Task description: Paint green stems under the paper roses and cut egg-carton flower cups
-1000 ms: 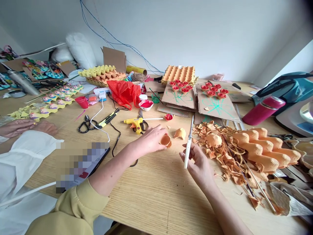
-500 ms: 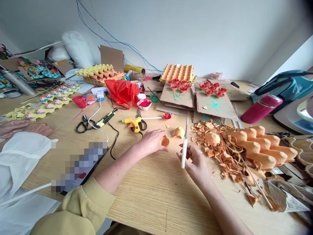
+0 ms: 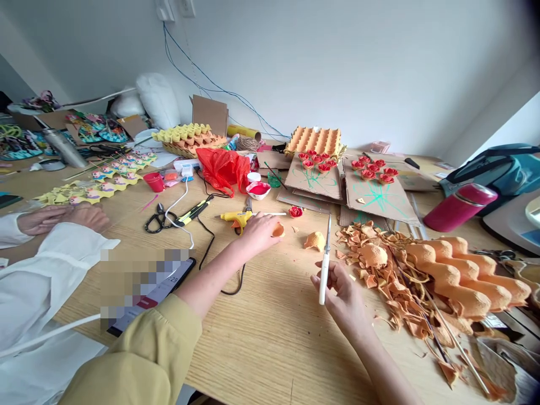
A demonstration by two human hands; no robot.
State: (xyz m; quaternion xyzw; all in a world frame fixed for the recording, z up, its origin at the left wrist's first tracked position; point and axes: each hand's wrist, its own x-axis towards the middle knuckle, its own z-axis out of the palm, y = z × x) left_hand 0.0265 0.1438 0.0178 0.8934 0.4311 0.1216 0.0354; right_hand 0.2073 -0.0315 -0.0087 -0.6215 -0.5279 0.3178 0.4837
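My left hand [image 3: 262,232] has its fingers closed around a cut orange egg-carton cup [image 3: 278,229], beside the yellow glue gun [image 3: 234,217], and partly covers the gun. In my right hand [image 3: 343,289] is a pair of white-handled scissors [image 3: 324,270], seen edge-on with the blades pointing up and away. Between the hands, farther back, another orange cup [image 3: 314,241] rests on the table. A red-painted paper flower [image 3: 296,211] lies just beyond my left hand.
Orange carton scraps [image 3: 390,292] and an egg-carton piece [image 3: 459,275] lie at right. Red flowers [image 3: 371,167] stand on cardboard [image 3: 379,197] behind. A bowl of red paint [image 3: 258,191], black scissors [image 3: 158,220] and a phone [image 3: 185,273] are leftward. Another person's hands [image 3: 80,216] rest at far left.
My left hand has moved away from me and slightly left with the cup, toward the glue gun. My right hand still holds the scissors upright. The camera view has shifted.
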